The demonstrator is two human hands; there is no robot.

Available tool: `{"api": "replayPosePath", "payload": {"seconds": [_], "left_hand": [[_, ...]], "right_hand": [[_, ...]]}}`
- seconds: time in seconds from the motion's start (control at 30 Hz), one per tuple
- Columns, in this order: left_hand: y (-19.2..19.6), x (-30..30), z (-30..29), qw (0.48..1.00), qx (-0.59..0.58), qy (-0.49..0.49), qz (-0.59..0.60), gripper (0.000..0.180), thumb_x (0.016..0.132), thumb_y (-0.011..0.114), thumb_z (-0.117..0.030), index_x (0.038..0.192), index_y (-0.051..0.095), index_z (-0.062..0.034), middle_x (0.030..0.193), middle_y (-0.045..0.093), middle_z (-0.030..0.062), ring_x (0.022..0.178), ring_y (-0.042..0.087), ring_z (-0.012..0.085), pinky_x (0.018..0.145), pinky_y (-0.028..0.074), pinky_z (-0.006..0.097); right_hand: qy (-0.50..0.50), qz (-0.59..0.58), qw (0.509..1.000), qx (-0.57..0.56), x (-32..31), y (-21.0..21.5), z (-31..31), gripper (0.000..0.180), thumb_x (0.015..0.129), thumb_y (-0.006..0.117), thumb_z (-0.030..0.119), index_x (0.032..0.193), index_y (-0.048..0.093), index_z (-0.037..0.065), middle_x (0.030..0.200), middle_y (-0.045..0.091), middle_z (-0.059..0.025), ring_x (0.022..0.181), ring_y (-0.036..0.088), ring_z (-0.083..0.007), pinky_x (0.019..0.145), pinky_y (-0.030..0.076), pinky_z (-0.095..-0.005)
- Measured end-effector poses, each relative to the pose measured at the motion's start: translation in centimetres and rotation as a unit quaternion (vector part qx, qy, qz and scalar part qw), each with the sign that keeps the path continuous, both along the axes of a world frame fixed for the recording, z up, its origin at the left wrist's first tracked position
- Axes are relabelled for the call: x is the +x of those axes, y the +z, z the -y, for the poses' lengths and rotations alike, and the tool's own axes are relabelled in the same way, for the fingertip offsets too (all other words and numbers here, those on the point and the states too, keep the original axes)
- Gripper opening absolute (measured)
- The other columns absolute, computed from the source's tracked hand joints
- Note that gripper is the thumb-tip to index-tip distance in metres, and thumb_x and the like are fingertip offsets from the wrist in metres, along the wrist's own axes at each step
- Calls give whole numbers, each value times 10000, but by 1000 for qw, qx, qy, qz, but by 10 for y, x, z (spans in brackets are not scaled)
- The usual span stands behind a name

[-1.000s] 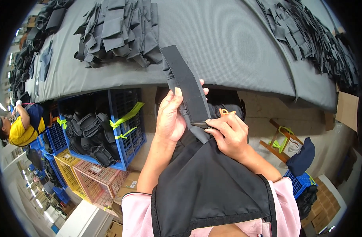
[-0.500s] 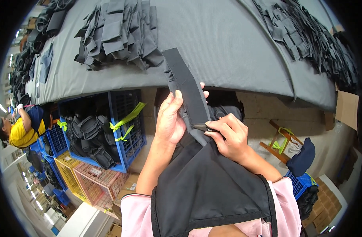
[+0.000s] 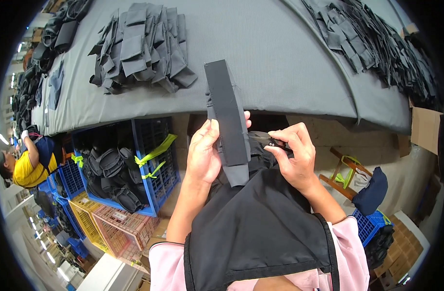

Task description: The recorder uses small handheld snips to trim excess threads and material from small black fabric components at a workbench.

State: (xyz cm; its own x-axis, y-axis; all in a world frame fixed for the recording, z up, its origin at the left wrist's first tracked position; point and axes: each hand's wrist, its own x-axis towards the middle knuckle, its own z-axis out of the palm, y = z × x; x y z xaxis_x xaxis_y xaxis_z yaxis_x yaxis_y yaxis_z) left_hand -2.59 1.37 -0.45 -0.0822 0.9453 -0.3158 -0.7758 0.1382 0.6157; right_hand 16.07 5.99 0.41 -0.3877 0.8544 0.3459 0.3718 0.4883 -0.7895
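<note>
Beside the table [image 3: 290, 72]: strip [image 3: 227, 111] in left hand [image 3: 204, 153], snips [image 3: 275, 142] in right hand [image 3: 297, 157]

Head view, the only one I've got. Strip runs from above the table down to over the apron [image 3: 261, 233]; can't tell if its far end touches the table. Left hand is curled under it mid-length, pinching: thumb at the left edge, fingertips out past the right. Right hand pinches the dark snips between thumb and forefinger, blades just beside the strip's right edge; contact unclear to me.

Handling, my read: light, not fragile. Black face lies flat and looks fairly stiff; grey cloth [image 3: 237, 175] behind it looks soft, puckers on the left and would fold. Doesn't look slippery. I'd hold by both long edges around the middle, leave the grey tail end loose, fingers clear of the blades. Strip pile [image 3: 139, 48] lies on the table, beyond the left hand.
</note>
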Motion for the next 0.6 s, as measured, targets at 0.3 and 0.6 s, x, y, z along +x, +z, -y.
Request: {"api": "replayPosePath", "payload": {"seconds": [0.3, 0.6], "left_hand": [[3, 2, 0, 1000, -18, -18, -15, 296, 965, 447, -261, 946, 541, 19, 1247, 498, 297, 1003, 602, 276, 870, 498, 362], [8, 4, -2, 995, -61, -27, -70, 325, 970, 433, -280, 936, 547, 22, 1197, 545, 277, 972, 613, 245, 857, 493, 336]], "right_hand": [[4, -2, 1000, -11, 2, 0, -2, 308, 618, 758, 29, 900, 635, 52, 744, 534, -55, 616, 529, -195, 528, 428, -305], [57, 67, 996, 3, 8, 4, -9, 313, 605, 755, -2, 896, 641, 28, 741, 547, -73, 592, 528, -189, 516, 443, -293]]}}
